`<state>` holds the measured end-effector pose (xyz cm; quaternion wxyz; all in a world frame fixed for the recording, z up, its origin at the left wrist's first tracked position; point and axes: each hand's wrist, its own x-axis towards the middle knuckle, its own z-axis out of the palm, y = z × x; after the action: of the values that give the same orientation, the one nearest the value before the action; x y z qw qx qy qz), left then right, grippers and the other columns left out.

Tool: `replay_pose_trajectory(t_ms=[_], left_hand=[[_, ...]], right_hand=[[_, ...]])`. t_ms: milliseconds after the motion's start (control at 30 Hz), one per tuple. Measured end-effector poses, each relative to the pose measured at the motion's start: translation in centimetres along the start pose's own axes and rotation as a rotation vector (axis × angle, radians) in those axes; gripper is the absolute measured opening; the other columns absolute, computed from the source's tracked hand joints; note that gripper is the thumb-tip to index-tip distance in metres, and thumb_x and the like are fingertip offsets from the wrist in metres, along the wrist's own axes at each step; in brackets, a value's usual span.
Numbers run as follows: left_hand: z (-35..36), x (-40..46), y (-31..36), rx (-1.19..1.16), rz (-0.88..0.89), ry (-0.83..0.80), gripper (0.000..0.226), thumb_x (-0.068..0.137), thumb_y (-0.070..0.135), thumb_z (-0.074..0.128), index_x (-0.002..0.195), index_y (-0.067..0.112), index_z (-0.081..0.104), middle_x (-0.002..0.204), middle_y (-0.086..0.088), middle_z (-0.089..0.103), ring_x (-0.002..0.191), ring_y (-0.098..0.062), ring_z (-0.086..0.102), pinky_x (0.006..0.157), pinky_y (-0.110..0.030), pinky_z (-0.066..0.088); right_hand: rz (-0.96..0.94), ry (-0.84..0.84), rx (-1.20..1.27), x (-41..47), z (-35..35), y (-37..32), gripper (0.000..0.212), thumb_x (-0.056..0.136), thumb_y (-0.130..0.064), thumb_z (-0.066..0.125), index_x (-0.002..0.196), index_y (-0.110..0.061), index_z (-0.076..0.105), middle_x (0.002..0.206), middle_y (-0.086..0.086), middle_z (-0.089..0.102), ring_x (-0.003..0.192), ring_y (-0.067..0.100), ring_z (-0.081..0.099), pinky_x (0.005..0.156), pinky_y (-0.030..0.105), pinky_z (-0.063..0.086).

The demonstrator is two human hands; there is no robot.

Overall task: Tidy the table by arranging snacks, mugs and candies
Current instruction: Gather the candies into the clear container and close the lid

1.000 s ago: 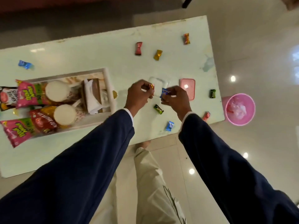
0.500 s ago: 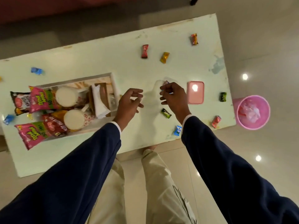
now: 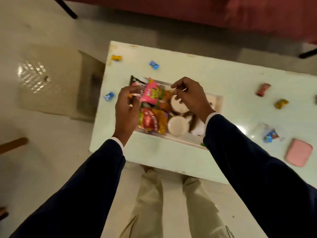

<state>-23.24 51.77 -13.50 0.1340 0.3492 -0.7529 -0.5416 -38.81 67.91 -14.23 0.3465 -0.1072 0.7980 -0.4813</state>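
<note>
Step in hand: snack packets. Left hand (image 3: 126,110) and right hand (image 3: 189,96) hover over tray (image 3: 186,140) at worktop (image 3: 228,83) centre; fingers curled, grip on pink packet (image 3: 151,92) unclear. Candies lie loose at 3 o'clock. Next: collect them.

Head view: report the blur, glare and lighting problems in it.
Head view: motion blur smears the whole frame, so print on the pink snack packet is unreadable and both hands' fingers look soft; a ceiling-light reflection glares on the table near the right sleeve; a glare patch sits on the floor at left; lighting is dim and warm.
</note>
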Motion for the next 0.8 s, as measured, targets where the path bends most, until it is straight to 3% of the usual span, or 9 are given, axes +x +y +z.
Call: replay_pose_trajectory(t_ms=[67, 133, 233, 267, 367, 500, 667, 800], left_hand=[[-5.2, 1.8, -2.8, 0.058, -0.015, 0.106, 0.034, 0.089, 0.001, 0.048, 0.107, 0.026, 0.061, 0.114, 0.003, 0.067, 0.090, -0.028, 0.065, 0.077, -0.046, 0.055], [-9.1, 3.5, -6.4, 0.129, -0.076, 0.146, 0.034, 0.085, -0.002, 0.050, 0.105, 0.023, 0.061, 0.113, 0.002, 0.066, 0.098, -0.021, 0.065, 0.084, -0.048, 0.055], [-12.8, 5.9, -11.0, 0.289, -0.214, 0.067, 0.038, 0.084, -0.005, 0.057, 0.116, 0.015, 0.063, 0.114, 0.003, 0.056, 0.106, -0.022, 0.062, 0.089, -0.018, 0.050], [-13.3, 6.7, -12.1, 0.349, -0.215, 0.012, 0.040, 0.085, -0.001, 0.061, 0.121, 0.014, 0.062, 0.116, 0.003, 0.053, 0.107, -0.023, 0.061, 0.089, -0.017, 0.049], [-13.5, 9.4, -13.4, 0.573, -0.123, -0.093, 0.047, 0.087, 0.018, 0.069, 0.132, 0.021, 0.057, 0.129, -0.004, 0.053, 0.120, -0.025, 0.053, 0.099, -0.039, 0.046], [-12.3, 12.4, -14.7, 0.794, 0.095, -0.113, 0.050, 0.091, 0.033, 0.066, 0.137, 0.027, 0.051, 0.134, -0.008, 0.052, 0.122, -0.029, 0.052, 0.098, -0.044, 0.044], [-12.7, 12.9, -18.2, 0.742, 0.173, -0.225, 0.023, 0.095, 0.023, 0.065, 0.113, 0.016, 0.054, 0.118, -0.010, 0.055, 0.099, -0.029, 0.061, 0.080, -0.037, 0.054], [-13.4, 11.3, -19.4, 0.438, -0.033, -0.181, 0.026, 0.088, 0.016, 0.074, 0.101, 0.018, 0.052, 0.106, -0.003, 0.055, 0.082, -0.013, 0.056, 0.073, -0.020, 0.050]], right_hand=[[-0.055, -0.026, -0.081, 2.2, 3.4, -2.1, 0.013, 0.088, -0.007, 0.064, 0.094, -0.016, 0.069, 0.079, -0.009, 0.066, 0.070, 0.007, 0.063, 0.060, 0.016, 0.049], [-0.093, -0.072, -0.196, 4.2, 6.4, -3.7, 0.015, 0.087, -0.008, 0.063, 0.094, -0.020, 0.070, 0.082, -0.012, 0.066, 0.075, 0.002, 0.062, 0.062, 0.008, 0.043], [-0.139, -0.161, -0.355, 7.4, 11.4, -5.4, 0.015, 0.087, -0.009, 0.060, 0.095, -0.019, 0.069, 0.088, -0.004, 0.068, 0.079, 0.010, 0.063, 0.065, 0.016, 0.046], [-0.157, -0.179, -0.394, 8.6, 12.8, -5.9, 0.015, 0.087, -0.008, 0.060, 0.096, -0.018, 0.068, 0.089, -0.003, 0.068, 0.080, 0.012, 0.063, 0.068, 0.022, 0.049], [-0.254, -0.190, -0.547, 12.5, 16.4, -6.7, 0.020, 0.085, -0.008, 0.059, 0.101, -0.017, 0.066, 0.101, 0.003, 0.065, 0.083, 0.016, 0.059, 0.079, 0.035, 0.052], [-0.348, -0.191, -0.817, 17.7, 19.8, -7.2, 0.045, 0.085, -0.013, 0.062, 0.128, -0.017, 0.052, 0.128, 0.011, 0.046, 0.103, 0.029, 0.057, 0.088, 0.042, 0.051], [-0.364, -0.189, -1.005, 22.3, 23.4, -7.9, 0.065, 0.088, -0.023, 0.064, 0.148, -0.025, 0.038, 0.144, 0.012, 0.037, 0.122, 0.039, 0.047, 0.090, 0.047, 0.050], [-0.324, -0.235, -1.168, 22.2, 25.5, -6.9, 0.059, 0.089, -0.018, 0.064, 0.143, -0.022, 0.041, 0.142, 0.014, 0.036, 0.122, 0.037, 0.043, 0.087, 0.048, 0.054]])
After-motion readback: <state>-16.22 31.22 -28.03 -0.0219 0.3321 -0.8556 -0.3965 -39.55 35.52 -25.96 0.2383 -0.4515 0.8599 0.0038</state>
